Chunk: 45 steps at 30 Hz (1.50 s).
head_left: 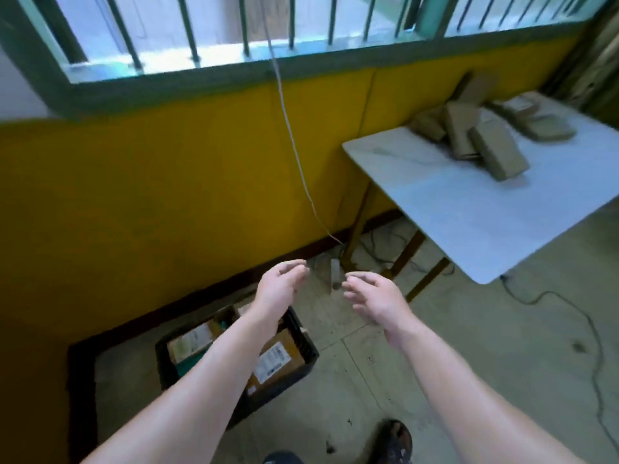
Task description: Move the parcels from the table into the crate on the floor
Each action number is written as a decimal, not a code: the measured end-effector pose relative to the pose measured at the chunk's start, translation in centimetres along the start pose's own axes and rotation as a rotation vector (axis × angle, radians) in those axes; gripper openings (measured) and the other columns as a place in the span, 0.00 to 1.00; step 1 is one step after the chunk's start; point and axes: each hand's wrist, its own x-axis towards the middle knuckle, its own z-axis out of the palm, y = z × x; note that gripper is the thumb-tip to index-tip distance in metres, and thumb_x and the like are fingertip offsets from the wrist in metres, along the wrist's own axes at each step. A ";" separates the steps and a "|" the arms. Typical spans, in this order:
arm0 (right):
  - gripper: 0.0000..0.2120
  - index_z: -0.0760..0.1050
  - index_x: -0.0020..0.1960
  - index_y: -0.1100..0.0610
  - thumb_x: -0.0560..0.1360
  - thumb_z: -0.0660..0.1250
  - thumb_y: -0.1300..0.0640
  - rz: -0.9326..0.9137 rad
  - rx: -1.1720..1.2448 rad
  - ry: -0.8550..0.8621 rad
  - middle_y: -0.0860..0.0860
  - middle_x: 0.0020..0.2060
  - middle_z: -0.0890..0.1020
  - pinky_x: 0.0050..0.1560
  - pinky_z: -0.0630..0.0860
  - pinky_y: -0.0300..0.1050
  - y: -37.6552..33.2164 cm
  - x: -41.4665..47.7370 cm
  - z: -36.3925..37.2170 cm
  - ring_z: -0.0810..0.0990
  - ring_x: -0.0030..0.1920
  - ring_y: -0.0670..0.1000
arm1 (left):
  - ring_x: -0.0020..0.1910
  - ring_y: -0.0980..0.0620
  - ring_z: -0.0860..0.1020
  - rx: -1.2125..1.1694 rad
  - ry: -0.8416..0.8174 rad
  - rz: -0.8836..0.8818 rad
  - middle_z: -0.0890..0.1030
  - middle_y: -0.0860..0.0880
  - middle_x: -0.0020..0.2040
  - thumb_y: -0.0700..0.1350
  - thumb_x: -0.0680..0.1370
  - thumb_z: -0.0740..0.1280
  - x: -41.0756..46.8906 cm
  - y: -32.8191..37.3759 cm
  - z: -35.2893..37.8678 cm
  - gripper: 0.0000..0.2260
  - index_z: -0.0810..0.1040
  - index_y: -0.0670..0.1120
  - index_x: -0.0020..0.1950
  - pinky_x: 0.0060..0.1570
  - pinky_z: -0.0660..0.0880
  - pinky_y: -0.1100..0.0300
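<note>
Both forearms reach forward with the left hand [279, 289] and right hand [375, 301] empty, fingers loosely curled and spread, palms facing one another, above the floor. Brown paper parcels [482, 139] lie heaped at the far end of the grey table [469, 222] (right of view, well apart from the hands). The black crate [301, 339] stands on the floor below the left forearm, holding labelled parcels [276, 358].

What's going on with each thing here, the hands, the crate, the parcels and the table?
Left hand: open, empty, raised above the crate.
Right hand: open, empty.
Crate: on the floor, partly filled with labelled parcels.
Brown parcels: piled untidily on the table, some leaning.
Table: standing, near half bare.
</note>
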 end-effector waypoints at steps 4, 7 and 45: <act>0.06 0.79 0.55 0.52 0.79 0.65 0.54 -0.034 0.127 0.095 0.50 0.50 0.85 0.48 0.79 0.39 -0.6 1.1 -9.0 0.83 0.50 0.47 | 0.54 0.58 0.81 0.057 -0.132 0.088 0.83 0.55 0.54 0.47 0.80 0.66 1.1 3.5 9.0 0.07 0.80 0.55 0.56 0.51 0.75 0.61; 0.05 0.79 0.52 0.53 0.79 0.66 0.56 -0.045 0.199 0.157 0.51 0.48 0.85 0.41 0.77 0.38 -0.7 2.4 -16.6 0.83 0.48 0.49 | 0.54 0.55 0.81 0.069 -0.204 0.099 0.83 0.52 0.55 0.45 0.80 0.66 1.5 6.1 17.1 0.08 0.80 0.51 0.58 0.53 0.75 0.60; 0.05 0.81 0.49 0.53 0.78 0.66 0.56 0.050 0.036 -0.078 0.50 0.48 0.84 0.51 0.79 0.45 -6.0 44.9 -68.7 0.83 0.48 0.50 | 0.73 0.42 0.66 -0.023 0.376 -0.165 0.66 0.44 0.76 0.49 0.80 0.66 38.5 15.8 68.6 0.30 0.60 0.45 0.79 0.66 0.65 0.51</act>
